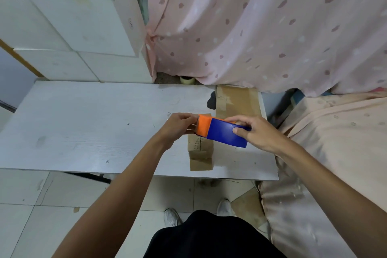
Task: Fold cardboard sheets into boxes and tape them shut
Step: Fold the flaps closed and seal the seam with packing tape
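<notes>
Head view: a white, wood-grained worktop (83, 121) is seen, scuffed and marked, above a pale tiled floor (31, 216). Behind it, white foam blocks (79, 16) are stacked at the left, and a pink spotted curtain (261, 27) is hung across the back. A bed (335, 132) draped in peach cloth is set against the worktop's right edge. Wide open surface is offered to the left of the hands.

Near the right end a cardboard box (201, 153) is stood close to the near edge, and flat cardboard sheets (236, 100) are laid at the far edge beyond it. A blue and orange tape dispenser (222, 133) is held over the box. The right hand (261, 135) is clamped round its blue body, and the left hand (178, 126) is curled against its orange end, pinching there. What lies between those fingertips is hidden, and the box top is covered by the dispenser. A pale round thing (187, 79) under the curtain hem cannot be made out.
</notes>
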